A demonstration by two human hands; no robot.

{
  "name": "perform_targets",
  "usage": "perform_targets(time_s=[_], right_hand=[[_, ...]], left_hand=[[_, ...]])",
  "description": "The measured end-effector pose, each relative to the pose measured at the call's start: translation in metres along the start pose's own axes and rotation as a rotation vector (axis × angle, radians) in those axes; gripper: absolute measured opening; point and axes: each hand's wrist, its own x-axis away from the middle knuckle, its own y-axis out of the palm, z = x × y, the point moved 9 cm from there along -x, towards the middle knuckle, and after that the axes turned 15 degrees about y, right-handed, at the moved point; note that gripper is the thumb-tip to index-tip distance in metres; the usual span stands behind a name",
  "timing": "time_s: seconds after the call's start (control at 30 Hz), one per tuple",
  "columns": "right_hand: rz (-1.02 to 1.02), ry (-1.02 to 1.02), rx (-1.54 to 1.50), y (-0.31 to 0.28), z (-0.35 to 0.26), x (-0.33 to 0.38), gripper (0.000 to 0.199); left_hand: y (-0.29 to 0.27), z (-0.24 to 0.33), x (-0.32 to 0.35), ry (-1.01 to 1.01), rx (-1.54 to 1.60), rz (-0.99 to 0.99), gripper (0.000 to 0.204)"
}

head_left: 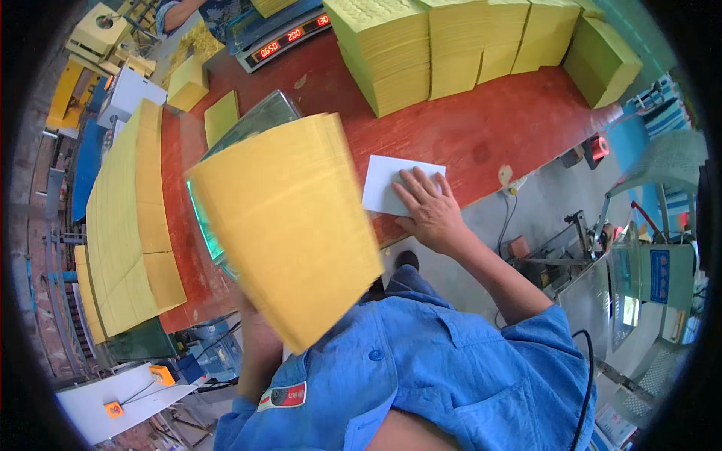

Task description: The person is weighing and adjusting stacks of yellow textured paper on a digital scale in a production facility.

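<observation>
A large stack of yellow paper [286, 225] is raised close in front of me, tilted, its edges slightly blurred. My left hand [258, 327] comes up under its lower left side and holds it; the fingers are hidden behind the paper. Along the stack's left edge shows a strip of shiny green film [201, 222]. On the red table's near edge, my right hand [429, 207] rests flat on a white rectangular sheet [381, 188], fingers stretched out and a little apart. Partly covered by the raised stack is a dark, glossy flat thing [263, 116].
Tall yellow paper stacks [391, 60] line the far side of the red table [451, 143]. A long row of paper bundles [124, 225] runs along the left edge. A digital scale [289, 37] with lit red figures stands at the back, near another person's arm [179, 13]. Right is a chair [662, 165].
</observation>
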Motion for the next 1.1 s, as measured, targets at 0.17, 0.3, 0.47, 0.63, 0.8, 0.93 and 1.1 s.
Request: perform_targets(time_s=[0.17,0.3,0.47,0.63,0.8,0.93,1.1], right_hand=[[0.224,0.353,0.064,-0.042,0.095,-0.013,0.063],[0.333,0.374,0.073,-0.045,0.129,-0.004,0.067],[-0.042,-0.046,-0.200,-0.051,0.040,0.023,0.071],[0.002,-0.246,-0.065,-0.016,0.032,0.018,0.064],[0.018,-0.372,-0.194,-0.029,0.024,0.045,0.048],[0.089,-0.381,-0.323,-0.046,0.042,0.051,0.032],[0.335,-0.141,-0.314,-0.077,0.092,0.030,0.034]], left_hand=[[0.080,-0.081,-0.025,-0.250,0.543,-0.044,0.050],[0.104,-0.128,-0.050,-0.277,0.454,0.091,0.047],[0.077,-0.092,-0.047,-0.187,0.527,0.176,0.060],[0.049,-0.036,-0.066,0.050,0.433,0.224,0.062],[0.035,-0.040,-0.053,0.032,0.471,0.279,0.061],[0.044,-0.050,-0.035,-0.029,0.327,0.265,0.056],[0.086,-0.083,-0.031,-0.252,0.427,0.180,0.060]])
